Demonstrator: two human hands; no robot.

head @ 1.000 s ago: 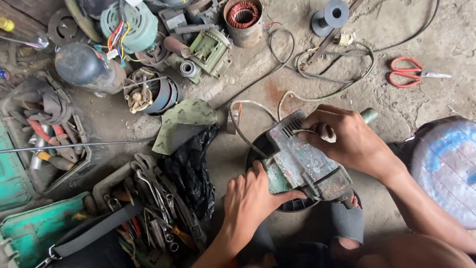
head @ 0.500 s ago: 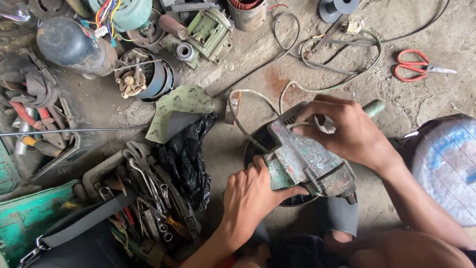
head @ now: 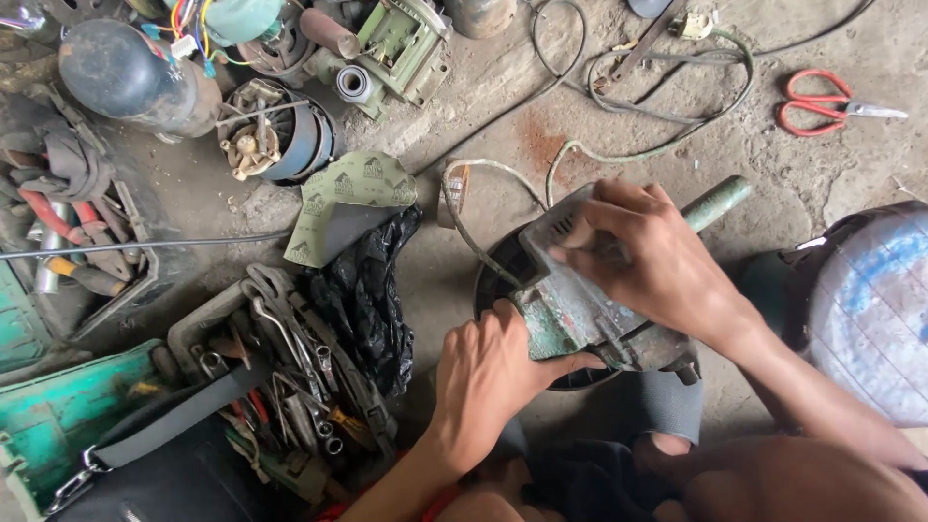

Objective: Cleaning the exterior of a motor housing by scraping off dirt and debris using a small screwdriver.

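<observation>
Currently my right hand [head: 657, 266] is clamped over the top of a worn grey-green metal motor housing [head: 580, 309], fingers curled down over its upper left edge near the cable entry. My left hand [head: 488, 372] grips the housing's lower left corner, thumb pressed along the bottom edge, fingers wrapped on the greenish face. Both hands are closed on the housing, nothing else in them. Housing sits on a round black ring [head: 503, 280] on the concrete floor [head: 541, 135], right in front of my knees. A green cylindrical handle [head: 717, 201] sticks out up-right from behind my right hand. A grey cable [head: 464, 222] loops from the housing's top left across the floor. Left of that: a folded green sandpaper sheet [head: 343, 198] just above a crumpled black plastic bag [head: 362, 300], the two touching. Further left, a pile of spanners and wrenches [head: 290, 353] in an open tray. Top left, a stripped motor stator [head: 275, 140] and a green motor body [head: 401, 48]. Red-handled scissors [head: 831, 106] lie well apart at top right. A blue-white round container [head: 870, 309] stands at the right edge.
</observation>
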